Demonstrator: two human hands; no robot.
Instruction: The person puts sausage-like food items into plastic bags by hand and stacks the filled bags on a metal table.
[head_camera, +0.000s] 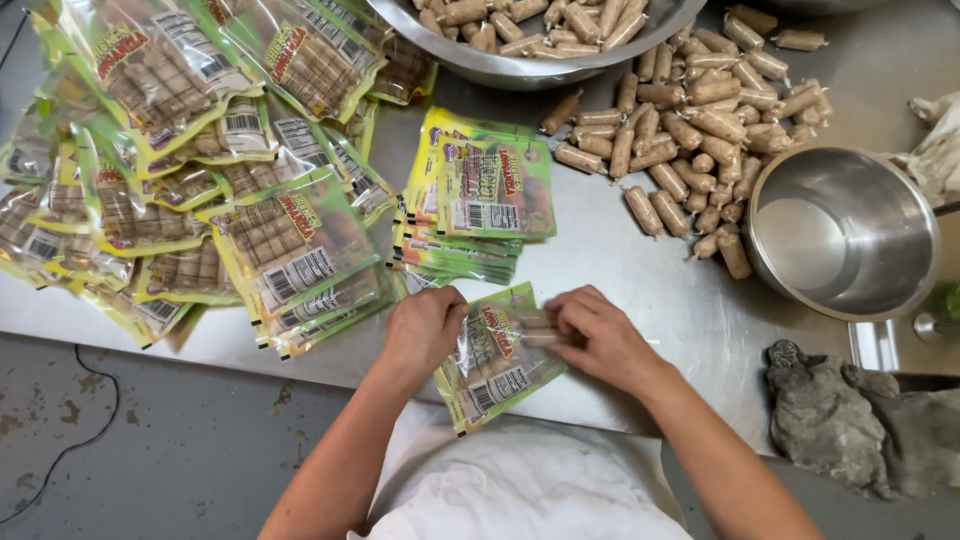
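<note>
My left hand (423, 330) grips the left edge of a clear plastic pouch (497, 365) with a yellow-green printed label, lying at the near edge of the steel table (600, 250). My right hand (592, 335) holds small tan sausage-shaped rolls (537, 328) at the pouch's open right side, fingers curled around them. The pouch holds some rolls inside. Just beyond my hands lies a stack of empty pouches (478, 205).
A heap of filled pouches (200, 170) covers the left of the table. Loose rolls (690, 130) lie at the right rear beside a large metal bowl (530, 50) of rolls. An empty steel pot (845, 235) and a grey rag (850, 420) sit right.
</note>
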